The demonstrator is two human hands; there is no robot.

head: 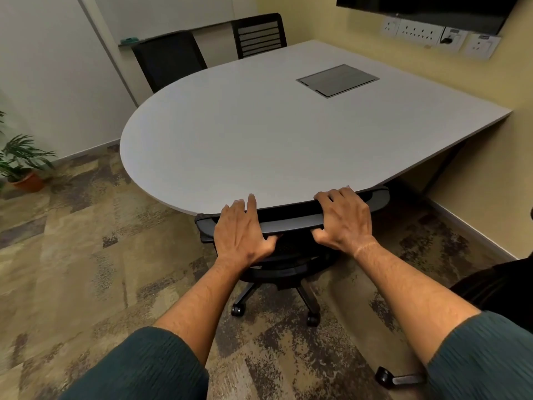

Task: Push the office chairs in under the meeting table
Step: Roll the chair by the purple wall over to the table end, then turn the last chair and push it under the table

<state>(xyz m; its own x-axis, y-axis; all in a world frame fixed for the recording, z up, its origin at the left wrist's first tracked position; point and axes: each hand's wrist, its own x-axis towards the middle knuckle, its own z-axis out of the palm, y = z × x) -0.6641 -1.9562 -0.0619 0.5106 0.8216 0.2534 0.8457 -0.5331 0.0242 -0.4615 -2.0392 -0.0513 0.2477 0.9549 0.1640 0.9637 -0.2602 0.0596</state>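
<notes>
While both hands are gripping its backrest top, left hand (240, 226) and right hand (344, 217), the mesh office chair (291, 223) is meeting the meeting table (259, 134) edge; push evenly, keeping castors straight.

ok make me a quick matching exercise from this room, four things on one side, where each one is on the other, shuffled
Things:
1. potted plant
2. hatch
3. wall sockets
4. left hand

Places:
A. set into the table top
B. on the back of the near chair
C. on the floor, far left
D. on the yellow wall under the screen

Pairs: 1-C, 2-A, 3-D, 4-B
</notes>
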